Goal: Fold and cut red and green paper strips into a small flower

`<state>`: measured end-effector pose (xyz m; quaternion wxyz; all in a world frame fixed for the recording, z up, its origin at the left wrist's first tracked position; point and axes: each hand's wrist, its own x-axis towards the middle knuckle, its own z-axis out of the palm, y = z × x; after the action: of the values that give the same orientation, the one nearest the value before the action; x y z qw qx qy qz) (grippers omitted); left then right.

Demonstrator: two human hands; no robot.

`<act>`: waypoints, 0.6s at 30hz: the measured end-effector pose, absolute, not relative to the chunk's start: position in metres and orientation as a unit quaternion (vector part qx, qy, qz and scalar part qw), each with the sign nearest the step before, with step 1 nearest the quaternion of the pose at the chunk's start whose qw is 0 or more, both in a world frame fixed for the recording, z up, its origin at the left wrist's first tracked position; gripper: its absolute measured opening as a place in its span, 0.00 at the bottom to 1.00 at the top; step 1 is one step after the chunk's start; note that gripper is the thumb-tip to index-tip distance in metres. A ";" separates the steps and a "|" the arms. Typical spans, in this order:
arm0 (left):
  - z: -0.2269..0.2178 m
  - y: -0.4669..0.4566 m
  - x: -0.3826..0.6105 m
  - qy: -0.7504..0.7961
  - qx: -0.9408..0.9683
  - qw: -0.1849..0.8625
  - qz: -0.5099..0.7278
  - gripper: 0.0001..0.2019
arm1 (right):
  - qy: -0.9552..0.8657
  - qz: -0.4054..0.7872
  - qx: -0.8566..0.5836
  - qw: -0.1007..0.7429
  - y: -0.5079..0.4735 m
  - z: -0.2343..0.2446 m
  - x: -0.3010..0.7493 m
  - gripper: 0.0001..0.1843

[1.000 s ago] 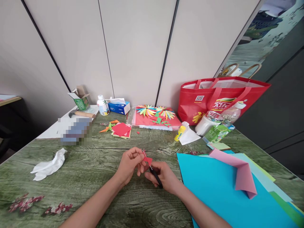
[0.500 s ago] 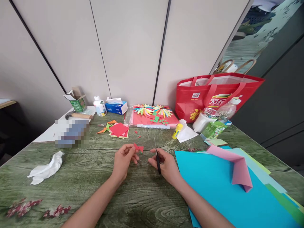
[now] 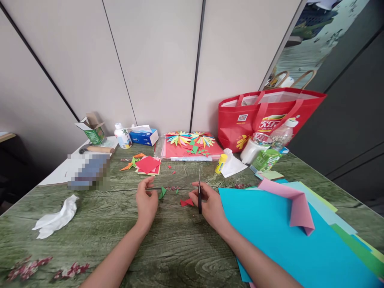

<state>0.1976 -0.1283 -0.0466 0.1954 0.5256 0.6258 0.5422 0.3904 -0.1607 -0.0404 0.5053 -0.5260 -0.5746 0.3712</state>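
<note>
My left hand (image 3: 147, 203) is over the table with thumb and fingers apart, holding nothing. Just right of its fingertips lies a small folded green paper piece (image 3: 162, 193). A thin dark object (image 3: 155, 189) runs between the fingers and that piece; its kind is unclear. My right hand (image 3: 210, 203) grips black-handled scissors (image 3: 199, 198), blades pointing away from me. Beside its fingers on the left rests a cut red paper piece (image 3: 186, 203). Tiny red scraps (image 3: 169, 167) lie farther back.
Stacked red paper squares (image 3: 148, 164) sit back left, and a yellow glue stick (image 3: 221, 163) back right. Large blue sheets (image 3: 264, 228) with a folded pink paper (image 3: 295, 202) cover the right side. A red bag (image 3: 240, 124) stands behind; a crumpled tissue (image 3: 58, 218) lies left.
My left hand has let go of the red paper piece, which now lies near my right hand, and has shifted left. The green piece has come into sight. The scissors stay in my right hand.
</note>
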 end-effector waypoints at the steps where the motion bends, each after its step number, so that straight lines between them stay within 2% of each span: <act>1: -0.048 -0.128 0.198 0.634 0.540 0.189 0.520 0.18 | -0.573 0.371 -0.529 0.505 -0.160 -0.041 0.391 0.16; 10: -0.053 -0.139 0.204 0.619 0.680 0.152 0.362 0.24 | -0.563 0.392 -0.520 0.509 -0.161 -0.039 0.389 0.16; 18: -0.036 -0.149 0.220 0.502 0.665 0.235 0.500 0.20 | -0.485 0.511 -0.471 0.531 -0.159 -0.042 0.386 0.22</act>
<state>0.2197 -0.1490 -0.0361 0.2347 0.6652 0.5025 0.4999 0.3865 -0.1586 -0.0418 0.5314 -0.4706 -0.4849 0.5109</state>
